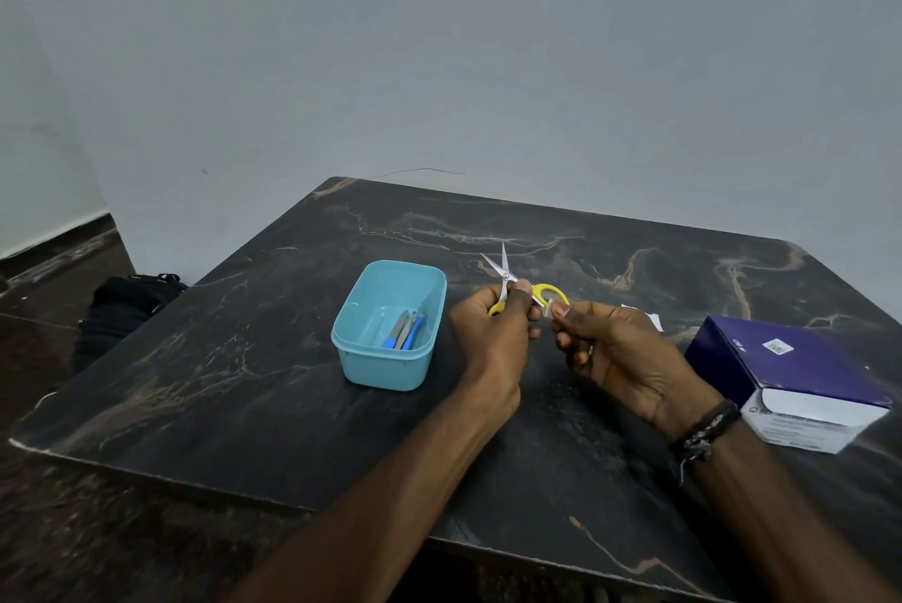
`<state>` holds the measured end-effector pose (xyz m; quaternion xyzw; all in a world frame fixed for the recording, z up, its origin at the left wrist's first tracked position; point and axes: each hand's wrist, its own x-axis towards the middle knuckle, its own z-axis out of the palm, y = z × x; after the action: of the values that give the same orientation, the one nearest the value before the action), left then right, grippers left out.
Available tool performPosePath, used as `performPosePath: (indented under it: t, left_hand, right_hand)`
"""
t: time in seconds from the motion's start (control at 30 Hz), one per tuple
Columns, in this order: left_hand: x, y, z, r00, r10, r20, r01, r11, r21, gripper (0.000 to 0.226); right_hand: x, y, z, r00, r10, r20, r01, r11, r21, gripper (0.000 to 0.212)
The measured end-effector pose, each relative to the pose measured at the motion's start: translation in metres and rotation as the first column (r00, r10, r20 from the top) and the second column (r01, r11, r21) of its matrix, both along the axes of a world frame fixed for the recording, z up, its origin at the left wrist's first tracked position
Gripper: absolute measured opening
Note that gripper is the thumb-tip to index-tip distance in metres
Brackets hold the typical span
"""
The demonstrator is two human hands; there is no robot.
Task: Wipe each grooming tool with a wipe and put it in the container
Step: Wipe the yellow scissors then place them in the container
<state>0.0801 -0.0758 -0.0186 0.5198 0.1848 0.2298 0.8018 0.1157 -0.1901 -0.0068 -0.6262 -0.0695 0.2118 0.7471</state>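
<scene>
Small scissors with yellow handles and steel blades spread apart are held above the dark marble table. My left hand grips them near the pivot and one handle loop. My right hand pinches a small white wipe against the other yellow loop. To the left stands a light blue plastic container, which holds a blue-handled tool and two metal tools lying together.
A purple and white box sits at the table's right side. A white scrap lies behind my right hand. A black bag rests on the floor beyond the table's left edge. A grey wall stands behind.
</scene>
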Motion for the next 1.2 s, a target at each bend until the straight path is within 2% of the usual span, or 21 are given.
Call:
performPosePath:
  t: [0.1, 0.2, 0.33, 0.43, 0.5, 0.67, 0.77, 0.93, 1.03, 1.1, 1.2]
  left_hand:
    - [-0.002, 0.000, 0.001, 1.000, 0.016, 0.003, -0.016, 0.999, 0.029, 0.017]
    - [-0.003, 0.001, 0.000, 0.999, 0.045, 0.008, -0.045, 0.990, 0.135, 0.018]
    - [-0.004, 0.001, -0.003, 0.996, 0.081, 0.026, -0.085, 0.948, 0.307, 0.021]
    - [-0.004, 0.002, -0.005, 0.997, 0.071, 0.021, -0.074, 0.933, 0.352, 0.023]
    - [-0.003, 0.002, -0.005, 0.999, 0.052, 0.017, -0.054, 0.940, 0.337, 0.023]
    - [-0.002, 0.002, -0.001, 0.999, -0.027, -0.031, 0.032, 0.983, 0.181, 0.019]
    - [-0.002, 0.003, -0.002, 0.999, -0.040, -0.030, 0.044, 0.991, 0.128, 0.018]
    - [-0.002, 0.003, -0.002, 0.998, -0.031, -0.048, 0.037, 0.991, 0.131, 0.017]
    - [-0.002, 0.003, -0.002, 0.998, -0.032, -0.056, 0.040, 0.989, 0.142, 0.017]
    - [-0.003, 0.003, -0.002, 0.998, -0.033, -0.058, 0.041, 0.987, 0.155, 0.017]
    - [-0.004, 0.003, -0.001, 0.998, -0.025, -0.058, 0.035, 0.984, 0.174, 0.019]
  right_hand:
    - [0.000, -0.002, 0.002, 1.000, 0.021, 0.012, -0.020, 0.999, -0.041, 0.034]
    - [0.002, -0.006, 0.002, 0.998, 0.021, 0.058, -0.015, 0.995, -0.094, 0.051]
    - [0.006, -0.011, 0.001, 0.995, 0.008, 0.102, 0.006, 0.990, -0.138, 0.039]
    - [0.005, -0.013, 0.002, 0.992, -0.002, 0.127, 0.021, 0.989, -0.145, 0.039]
    - [0.003, -0.011, 0.003, 0.990, -0.010, 0.139, 0.029, 0.990, -0.136, 0.041]
    - [0.003, -0.006, 0.000, 0.978, -0.120, 0.169, 0.134, 0.988, -0.078, 0.044]
    - [0.004, -0.008, -0.002, 0.965, -0.154, 0.213, 0.186, 0.973, -0.139, 0.041]
    - [0.000, -0.009, -0.001, 0.961, -0.116, 0.250, 0.178, 0.954, -0.241, 0.027]
    - [0.000, -0.009, -0.001, 0.958, -0.092, 0.271, 0.159, 0.959, -0.234, 0.031]
    - [0.001, -0.010, 0.000, 0.968, -0.061, 0.243, 0.117, 0.968, -0.224, 0.033]
    - [0.003, -0.012, 0.001, 0.985, -0.012, 0.173, 0.048, 0.978, -0.205, 0.021]
